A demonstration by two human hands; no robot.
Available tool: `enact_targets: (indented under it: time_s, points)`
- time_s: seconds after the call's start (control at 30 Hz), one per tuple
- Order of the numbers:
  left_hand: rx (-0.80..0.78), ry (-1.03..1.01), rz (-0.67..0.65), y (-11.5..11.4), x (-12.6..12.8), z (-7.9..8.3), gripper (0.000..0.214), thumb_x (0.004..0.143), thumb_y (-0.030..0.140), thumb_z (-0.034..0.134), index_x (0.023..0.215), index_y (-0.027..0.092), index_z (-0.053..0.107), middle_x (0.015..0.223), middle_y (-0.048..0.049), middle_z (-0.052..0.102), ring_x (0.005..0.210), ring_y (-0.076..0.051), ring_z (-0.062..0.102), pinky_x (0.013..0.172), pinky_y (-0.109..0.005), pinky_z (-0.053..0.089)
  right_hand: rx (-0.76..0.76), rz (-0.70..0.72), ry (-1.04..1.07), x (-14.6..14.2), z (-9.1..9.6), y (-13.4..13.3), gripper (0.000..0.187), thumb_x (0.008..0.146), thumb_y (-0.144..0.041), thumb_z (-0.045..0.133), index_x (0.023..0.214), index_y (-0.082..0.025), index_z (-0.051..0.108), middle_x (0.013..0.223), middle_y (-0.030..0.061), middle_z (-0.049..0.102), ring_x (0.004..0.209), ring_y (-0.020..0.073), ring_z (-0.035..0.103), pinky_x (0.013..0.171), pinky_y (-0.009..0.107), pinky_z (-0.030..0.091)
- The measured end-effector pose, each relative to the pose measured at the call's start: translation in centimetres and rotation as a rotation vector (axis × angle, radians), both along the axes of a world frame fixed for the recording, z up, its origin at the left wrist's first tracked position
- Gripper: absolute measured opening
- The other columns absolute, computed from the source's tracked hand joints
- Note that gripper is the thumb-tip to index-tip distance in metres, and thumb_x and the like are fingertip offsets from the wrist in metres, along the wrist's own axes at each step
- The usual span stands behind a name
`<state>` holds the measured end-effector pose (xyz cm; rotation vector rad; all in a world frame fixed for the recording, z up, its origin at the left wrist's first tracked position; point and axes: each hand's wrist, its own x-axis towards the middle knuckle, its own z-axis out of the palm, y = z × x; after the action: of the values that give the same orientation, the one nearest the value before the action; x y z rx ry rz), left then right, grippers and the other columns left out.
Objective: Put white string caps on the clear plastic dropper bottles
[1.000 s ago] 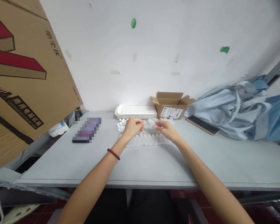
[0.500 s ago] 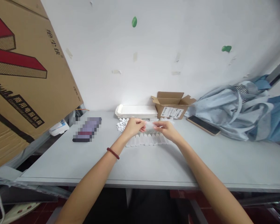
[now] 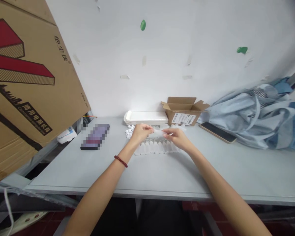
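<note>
Fingertips of the left hand (image 3: 140, 133) and the right hand (image 3: 178, 139) pinch opposite ends of a small translucent white piece (image 3: 158, 133), which spans the gap between them above a grey table (image 3: 157, 175). Just nearer the person than the fingers, a row of translucent pieces (image 3: 151, 148) lies side by side; small white caps (image 3: 128, 131) cluster just left of the left hand, and more clear pieces (image 3: 181, 127) lie just beyond the right. A beaded bracelet (image 3: 121, 161) circles the left wrist. Farther beyond the fingers, a long white container (image 3: 147, 116) sits beside an open cardboard box (image 3: 183, 113). Well right of the fingers are a phone (image 3: 218, 132) and crumpled blue fabric (image 3: 245, 118); well left, a pixelated dark object (image 3: 95, 137) and, farther out, a large printed carton (image 3: 39, 98).
</note>
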<state>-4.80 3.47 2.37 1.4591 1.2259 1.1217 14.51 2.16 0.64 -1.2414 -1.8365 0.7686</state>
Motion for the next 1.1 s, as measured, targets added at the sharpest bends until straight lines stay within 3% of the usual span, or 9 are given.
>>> enact_targets:
  time_s: [0.4, 0.77, 0.9, 1.1]
  points:
    - [0.084, 0.136, -0.118, 0.5, -0.6, -0.6, 0.031, 0.07, 0.039, 0.066, 0.084, 0.012, 0.074, 0.076, -0.0069, 0.068, 0.072, -0.017, 0.06, 0.06, -0.025, 0.047, 0.045, -0.052, -0.022, -0.1, 0.3, -0.1, 0.027, 0.078, -0.031, 0.057, 0.092, -0.015, 0.073, 0.094, 0.0085, 0.073, 0.079, 0.0232, 0.064, 0.073, 0.035, 0.05]
    - [-0.023, -0.038, -0.222, 0.0, -0.5, -0.3, 0.03, 0.067, 0.041, 0.072, 0.08, 0.014, 0.072, 0.079, -0.0063, 0.067, 0.075, -0.014, 0.059, 0.064, -0.025, 0.047, 0.09, -0.029, -0.004, -0.4, 0.9, -0.9, 0.024, 0.079, -0.032, 0.058, 0.091, -0.017, 0.073, 0.091, 0.0075, 0.073, 0.08, 0.0234, 0.065, 0.074, 0.036, 0.049]
    - [-0.016, -0.08, -0.189, 0.0, -0.4, -0.3, 0.031, 0.067, 0.043, 0.071, 0.075, 0.013, 0.07, 0.075, -0.0051, 0.064, 0.072, -0.013, 0.057, 0.061, -0.024, 0.046, 0.12, -0.046, -0.034, -0.8, 0.7, -1.1, 0.024, 0.081, -0.033, 0.057, 0.094, -0.017, 0.07, 0.089, 0.008, 0.072, 0.08, 0.0223, 0.064, 0.073, 0.034, 0.049]
    - [-0.025, -0.034, -0.125, -0.1, 0.3, -0.8, 0.039, 0.067, 0.05, 0.069, 0.064, 0.012, 0.061, 0.059, -0.0003, 0.053, 0.057, -0.01, 0.051, 0.052, -0.022, 0.042, 0.281, -0.044, -0.135, -1.9, -0.4, -1.4, 0.036, 0.082, -0.036, 0.057, 0.112, -0.016, 0.06, 0.073, 0.0038, 0.065, 0.062, 0.0172, 0.057, 0.064, 0.031, 0.045]
